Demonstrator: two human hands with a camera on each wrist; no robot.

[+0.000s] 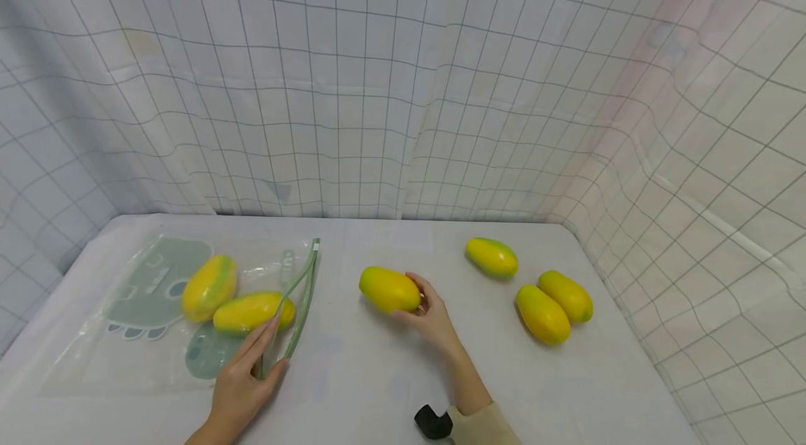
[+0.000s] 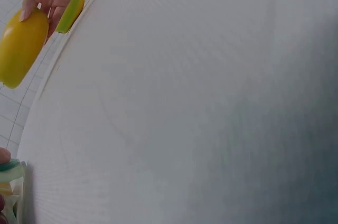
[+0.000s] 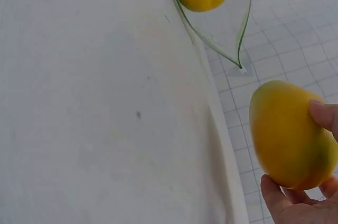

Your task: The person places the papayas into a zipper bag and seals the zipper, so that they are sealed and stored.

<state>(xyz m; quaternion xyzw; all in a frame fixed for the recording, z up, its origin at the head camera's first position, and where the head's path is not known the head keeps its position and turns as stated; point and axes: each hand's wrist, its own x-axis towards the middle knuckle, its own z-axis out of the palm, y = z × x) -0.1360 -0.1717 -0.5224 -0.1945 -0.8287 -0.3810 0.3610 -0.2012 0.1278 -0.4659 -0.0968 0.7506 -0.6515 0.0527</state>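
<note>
My right hand [image 1: 434, 319] grips a yellow-green mango [image 1: 389, 290] by its right end, thumb on the near side and fingers around the far side. In the right wrist view, thumb and fingers hold that mango [image 3: 288, 134] above the table. At the left, my left hand [image 1: 242, 378] rests at the mouth of a clear plastic zip bag [image 1: 82, 368] with green edges. Its fairly straight fingers and separate thumb touch the spread edges. Two mangoes, one upper left [image 1: 210, 289] and one near the mouth [image 1: 242, 314], lie inside the bag.
At the right of the white table [image 1: 378, 389] lie three more mangoes: one farther back [image 1: 492, 257] and two side by side, left [image 1: 543, 314] and right [image 1: 567, 296]. A gridded white curtain [image 1: 365, 116] surrounds the back and sides. A black wrist device [image 1: 433, 422] sits by the right sleeve.
</note>
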